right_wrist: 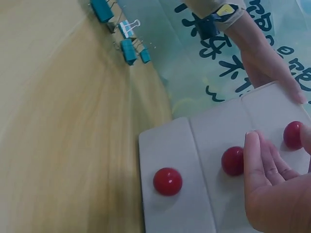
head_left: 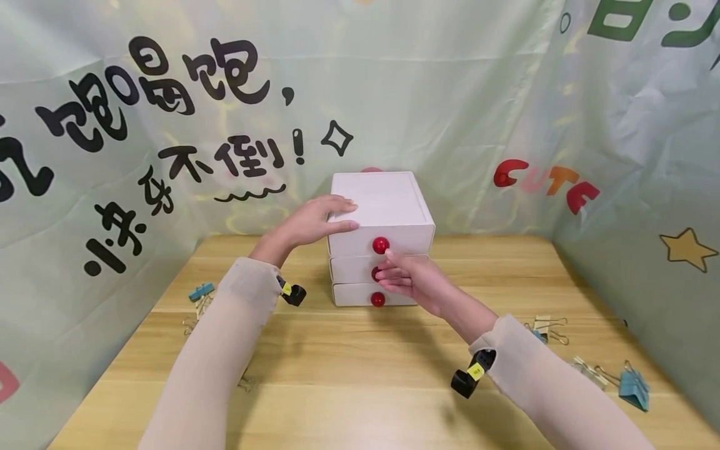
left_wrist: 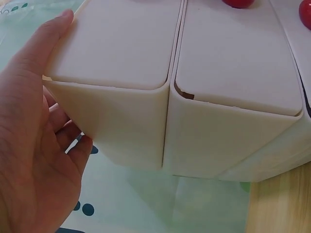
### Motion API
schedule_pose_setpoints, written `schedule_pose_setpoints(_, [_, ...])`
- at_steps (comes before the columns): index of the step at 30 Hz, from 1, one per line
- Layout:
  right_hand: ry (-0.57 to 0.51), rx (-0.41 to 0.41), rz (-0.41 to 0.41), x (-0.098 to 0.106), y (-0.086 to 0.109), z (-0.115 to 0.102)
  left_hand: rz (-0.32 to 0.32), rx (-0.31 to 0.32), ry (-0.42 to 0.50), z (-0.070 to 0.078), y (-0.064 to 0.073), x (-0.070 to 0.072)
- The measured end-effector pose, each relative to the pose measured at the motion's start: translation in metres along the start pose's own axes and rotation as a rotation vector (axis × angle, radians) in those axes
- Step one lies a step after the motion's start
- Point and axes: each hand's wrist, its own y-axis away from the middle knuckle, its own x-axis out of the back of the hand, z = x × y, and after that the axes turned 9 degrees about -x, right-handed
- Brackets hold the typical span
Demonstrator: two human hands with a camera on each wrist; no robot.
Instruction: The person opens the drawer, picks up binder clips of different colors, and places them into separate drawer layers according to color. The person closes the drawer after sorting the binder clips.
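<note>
Checker: Which step do you have in hand?

Instructor: Judged from your posture, you are steadying the white drawer unit (head_left: 374,199) and lining up on its knobs. The unit stands toward the far edge of the tabletop (head_left: 349,381), and its three drawers look closed.

Checker: Is your left grip (head_left: 312,220) clenched?

Instructor: No. Your left grip is relaxed; its fingers rest on the top panel at the left, with the thumb along the upper front edge.

Checker: And your right grip (head_left: 419,281)?

Instructor: Your fingers are extended and curl round nothing. They partly cover the middle knob (right_wrist: 232,161), while your thumb points toward the top knob (head_left: 380,245). You cannot tell from these views whether either knob is touched. The bottom knob (head_left: 378,299) is uncovered.

Checker: What does your next move call for?

Instructor: To draw out a drawer, you would likely select one knob, bring thumb and fingertips to opposite sides of it, and pull straight toward you. Maintain left-hand pressure, as the unit could slide. Keep your right forearm clear of the binder clips (head_left: 634,389).
</note>
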Motion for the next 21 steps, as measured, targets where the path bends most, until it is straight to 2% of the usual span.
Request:
schedule_pose_setpoints(3, [0.057, -0.007, 0.019, 0.004, 0.002, 0.007, -0.005, 0.009, 0.008, 0.001, 0.0, 0.002])
schedule_pose_setpoints(6, [0.069, -0.026, 0.02, 0.006, 0.002, 0.015, -0.012, 0.02, 0.026, 0.001, 0.0, 0.003])
schedule_pose_setpoints(11, [0.047, -0.057, 0.003, 0.005, -0.001, 0.023, -0.005, 0.027, 0.05, 0.0, 0.0, 0.003])
schedule_pose_setpoints(21, [-0.028, -0.103, -0.024, 0.006, -0.007, 0.028, 0.003, 0.021, 0.067, -0.002, 0.0, 0.002])
